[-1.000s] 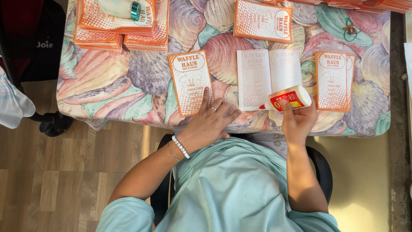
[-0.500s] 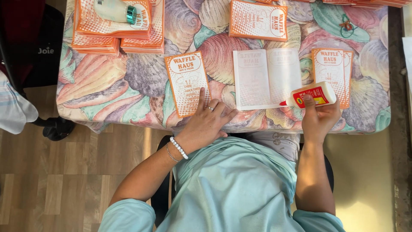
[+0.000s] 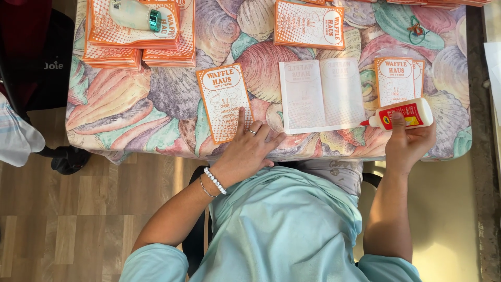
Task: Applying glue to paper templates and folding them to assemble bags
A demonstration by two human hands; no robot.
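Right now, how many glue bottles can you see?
2. One glue bottle, white with a red label, is in the right hand by the open white sheet. Another bottle lies on the far-left orange stack. Others may be off-frame.

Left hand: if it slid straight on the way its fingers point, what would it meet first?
The left hand points up the table; its fingertips already rest on the orange card, so that comes first. Beyond it lies bare tablecloth.

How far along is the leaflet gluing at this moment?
Done, it seems: folded orange leaflets sit in stacks at the far corner. In hand: the right hand holds a glue bottle, nozzle at the edge of an open leaflet; the left hand rests on a closed leaflet. Left: no glue shows on the open one yet.
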